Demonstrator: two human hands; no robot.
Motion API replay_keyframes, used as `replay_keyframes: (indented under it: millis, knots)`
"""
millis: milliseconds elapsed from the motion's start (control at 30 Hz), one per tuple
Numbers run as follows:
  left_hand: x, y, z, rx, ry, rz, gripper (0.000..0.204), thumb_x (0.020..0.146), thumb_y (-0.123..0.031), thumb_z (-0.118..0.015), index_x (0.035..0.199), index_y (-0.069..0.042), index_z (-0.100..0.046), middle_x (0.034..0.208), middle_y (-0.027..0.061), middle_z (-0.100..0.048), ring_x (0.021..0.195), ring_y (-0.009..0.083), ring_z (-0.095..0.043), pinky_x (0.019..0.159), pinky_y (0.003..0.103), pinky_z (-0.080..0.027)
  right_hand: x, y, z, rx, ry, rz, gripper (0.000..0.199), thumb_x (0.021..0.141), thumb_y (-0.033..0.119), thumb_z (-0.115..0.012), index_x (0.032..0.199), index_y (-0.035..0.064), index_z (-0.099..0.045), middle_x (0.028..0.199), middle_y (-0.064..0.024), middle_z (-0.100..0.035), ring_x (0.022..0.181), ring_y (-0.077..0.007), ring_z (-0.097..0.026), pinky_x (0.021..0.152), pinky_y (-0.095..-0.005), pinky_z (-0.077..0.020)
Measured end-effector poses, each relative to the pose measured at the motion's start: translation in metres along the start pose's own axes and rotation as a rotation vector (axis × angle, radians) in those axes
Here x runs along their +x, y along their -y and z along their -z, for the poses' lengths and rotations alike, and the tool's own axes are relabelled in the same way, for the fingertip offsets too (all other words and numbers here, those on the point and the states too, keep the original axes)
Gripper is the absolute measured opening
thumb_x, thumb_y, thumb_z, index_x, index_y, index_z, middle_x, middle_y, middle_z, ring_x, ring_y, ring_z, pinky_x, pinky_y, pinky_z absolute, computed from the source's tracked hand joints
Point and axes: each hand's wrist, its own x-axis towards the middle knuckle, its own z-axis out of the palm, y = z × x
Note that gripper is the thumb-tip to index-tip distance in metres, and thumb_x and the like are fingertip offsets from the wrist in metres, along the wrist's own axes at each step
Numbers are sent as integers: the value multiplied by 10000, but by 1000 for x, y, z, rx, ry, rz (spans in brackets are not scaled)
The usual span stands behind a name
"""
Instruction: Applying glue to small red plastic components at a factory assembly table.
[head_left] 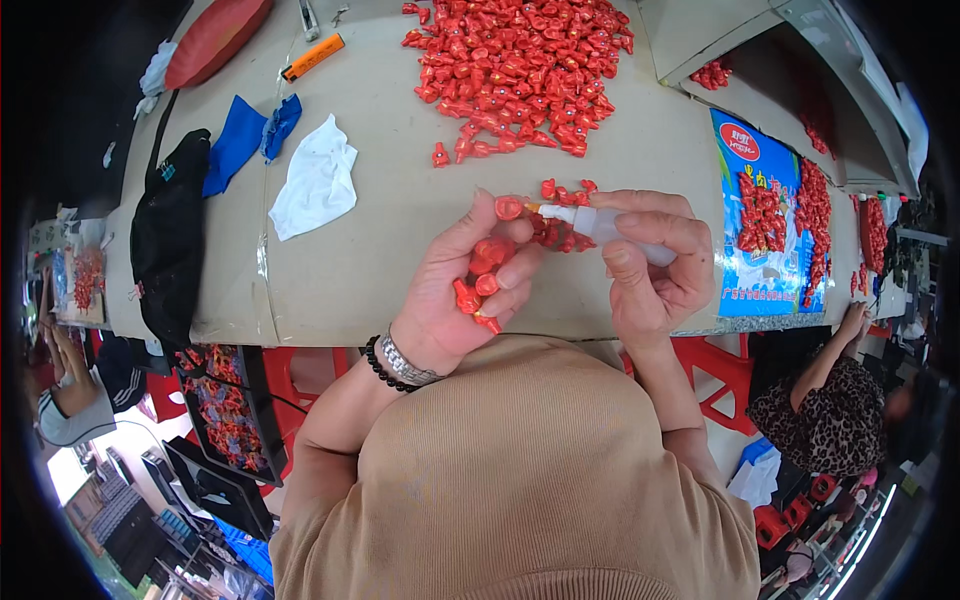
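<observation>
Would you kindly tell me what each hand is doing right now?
Left hand: closed around several small red plastic pieces.
Right hand: closed on a small white squeeze bottle, nozzle at one red piece.

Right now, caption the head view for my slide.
Left hand holds small red plastic pieces; right hand points a white squeeze bottle at one.

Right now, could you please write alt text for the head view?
The left hand holds several small red plastic pieces while the right hand points a white squeeze bottle at one. A big pile of red pieces lies on the table.
</observation>
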Motion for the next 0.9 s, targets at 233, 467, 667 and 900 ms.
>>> replay_keyframes:
  millis: [233, 467, 667, 900]
  knots:
    - [-1, -1, 3, -8, -12, 17, 345, 962, -390, -461, 1007, -80, -605, 878, 17, -623, 555, 114, -462, 348, 227, -323, -1, -2, 2, -60, 24, -1, 159, 782, -41, -647, 929, -24, -588, 909, -192, -659, 836, -230, -637, 759, -324, -510]
    - [-1, -2, -8, -62, -41, -51, 356, 974, -354, -447, 1053, -19, -539, 855, 59, -549, 587, 132, -429, 350, 221, -327, 0, -1, 6, -49, 15, 28, 158, 804, -30, -626, 949, -27, -561, 913, -202, -659, 849, -245, -643, 766, -335, -514]
    - [-1, -1, -2, 25, -44, -82, 281, 961, -319, -491, 1071, -70, -558, 926, 13, -608, 577, 103, -453, 360, 213, -343, 0, 0, 3, -30, 21, 18, 154, 811, -21, -624, 950, -27, -558, 914, -201, -661, 841, -253, -644, 779, -354, -518]
    - [-2, -1, -1, 64, -59, -113, 236, 955, -267, -506, 1098, -84, -552, 949, 13, -612, 574, 106, -442, 357, 218, -337, 0, -2, 3, -124, 39, 48, 174, 789, -30, -642, 949, -29, -574, 889, -188, -673, 826, -250, -640, 795, -366, -513]
